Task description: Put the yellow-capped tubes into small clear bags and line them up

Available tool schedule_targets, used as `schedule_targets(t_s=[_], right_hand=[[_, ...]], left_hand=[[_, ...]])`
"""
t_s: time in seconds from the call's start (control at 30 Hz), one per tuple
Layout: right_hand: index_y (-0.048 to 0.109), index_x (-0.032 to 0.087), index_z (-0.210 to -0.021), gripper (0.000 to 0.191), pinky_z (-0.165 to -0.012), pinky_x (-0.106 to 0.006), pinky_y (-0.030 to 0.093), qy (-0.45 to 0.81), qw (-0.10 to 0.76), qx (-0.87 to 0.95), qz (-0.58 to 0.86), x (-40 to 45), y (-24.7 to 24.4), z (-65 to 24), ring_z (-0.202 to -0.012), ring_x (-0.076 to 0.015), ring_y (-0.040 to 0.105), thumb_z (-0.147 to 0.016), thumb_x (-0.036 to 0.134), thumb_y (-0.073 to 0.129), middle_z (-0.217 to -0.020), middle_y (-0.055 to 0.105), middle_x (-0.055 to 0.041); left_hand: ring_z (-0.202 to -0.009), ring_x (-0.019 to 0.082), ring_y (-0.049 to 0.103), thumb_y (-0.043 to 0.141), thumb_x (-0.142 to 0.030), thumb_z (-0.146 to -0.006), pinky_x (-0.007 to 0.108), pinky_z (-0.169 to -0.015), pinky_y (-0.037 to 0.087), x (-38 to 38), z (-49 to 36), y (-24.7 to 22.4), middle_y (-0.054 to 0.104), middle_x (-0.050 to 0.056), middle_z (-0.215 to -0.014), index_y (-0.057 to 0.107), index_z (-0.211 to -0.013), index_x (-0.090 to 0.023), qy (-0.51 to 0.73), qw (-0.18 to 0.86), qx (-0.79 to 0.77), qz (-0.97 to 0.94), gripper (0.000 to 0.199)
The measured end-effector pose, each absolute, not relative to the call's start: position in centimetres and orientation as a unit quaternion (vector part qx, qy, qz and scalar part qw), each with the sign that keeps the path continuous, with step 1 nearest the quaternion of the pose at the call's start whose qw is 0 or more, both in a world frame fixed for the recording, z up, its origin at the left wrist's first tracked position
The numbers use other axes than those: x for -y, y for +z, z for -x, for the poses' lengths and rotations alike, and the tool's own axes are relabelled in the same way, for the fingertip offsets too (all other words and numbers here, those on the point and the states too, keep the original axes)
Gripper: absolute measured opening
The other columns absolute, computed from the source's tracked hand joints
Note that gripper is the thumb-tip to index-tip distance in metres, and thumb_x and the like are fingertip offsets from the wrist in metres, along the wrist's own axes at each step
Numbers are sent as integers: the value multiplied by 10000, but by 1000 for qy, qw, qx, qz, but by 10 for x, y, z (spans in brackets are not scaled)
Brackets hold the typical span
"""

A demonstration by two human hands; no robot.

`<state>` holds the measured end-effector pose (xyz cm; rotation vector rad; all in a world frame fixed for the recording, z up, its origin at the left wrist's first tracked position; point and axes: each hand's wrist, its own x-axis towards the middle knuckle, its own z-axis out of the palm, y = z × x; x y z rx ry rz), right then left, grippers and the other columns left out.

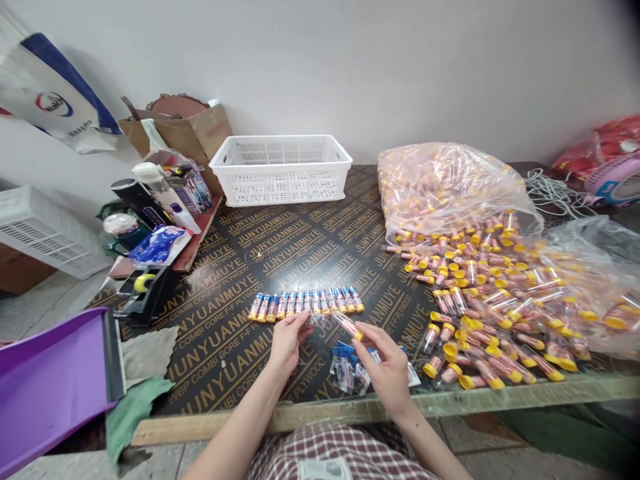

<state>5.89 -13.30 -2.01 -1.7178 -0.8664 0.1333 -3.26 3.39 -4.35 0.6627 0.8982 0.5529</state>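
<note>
Landmark: row of tubes [307, 305]
Left hand [290, 340]: fingertips together on a clear wrapper [316, 321], just below the row
Right hand [385, 363]: fingers clamped on a yellow-capped tube [347, 325], below the row's right end
Basket [283, 181]: beyond the row

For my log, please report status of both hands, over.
Right hand holding yellow-capped tube. Left hand pinching clear piece. Row of cylinders beyond. Packets partly hidden by right hand.

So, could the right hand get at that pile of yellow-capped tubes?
Probably yes: the pile lies close beside the right hand, with nothing tall between them, though that hand already holds one tube.
</note>
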Motion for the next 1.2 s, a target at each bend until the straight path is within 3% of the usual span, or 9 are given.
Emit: schedule_targets(t_s=[0.3,0.53,0.7,0.8,0.9,1.03,1.2], right_hand=[[633,255,-1103,289,-823,-326,526,15,545,421,725,130,-22,-53,-975,-190,615,-843,149,564,-1055,653,-57],[636,275,-1111,294,-902,-351,486,112,541,439,709,128,-29,-51,-1025,-191,594,-871,162,508,-1105,625,-55],[659,262,-1042,276,-718,-283,533,150,557,429,695,128,-32,-55,-874,-164,605,-864,146,482,-964,586,-51],[618,273,-1104,339,-718,-286,536,146,553,443,690,126,-31,-58,-829,-151,598,-831,111,499,-944,558,-39],[515,297,-1240,524,-814,-335,524,96,545,459,695,125,-28,-60,-954,-179,578,-767,72,523,-1092,520,-55],[337,290,-1374,756,-951,-408,468,112,547,501,661,124,-21,-63,-1201,-248,467,-678,71,537,-1401,340,-86],[322,261,-1372,772,-1019,-411,419,198,545,522,626,128,-23,-64,-1232,-247,464,-648,82,518,-1362,436,-82]], left_hand=[[-513,95,590,852,-385,-445,192,-518,485,-34,33,-42,651,18,-561,671,-658,-92,276,799,-432,-313,405],[-622,126,627,761,-413,-626,256,-632,532,-21,31,-36,675,38,-682,639,-745,-108,266,816,-365,-361,349],[-643,123,634,790,-287,-621,255,-655,531,-18,32,-27,687,46,-772,622,-851,-126,212,846,-321,-368,327],[-671,124,634,787,-272,-626,244,-658,523,-17,34,-21,689,57,-806,636,-881,-119,173,855,-305,-382,333],[-685,132,632,778,-297,-640,250,-669,514,-11,36,-13,688,67,-806,662,-884,-104,108,865,-266,-412,332],[-593,108,594,754,-376,-656,235,-609,485,-2,39,-6,669,50,-714,685,-821,-100,53,864,-255,-431,328],[-572,112,588,771,-386,-625,233,-586,471,5,41,-5,661,57,-706,691,-795,-96,35,867,-253,-429,345]])
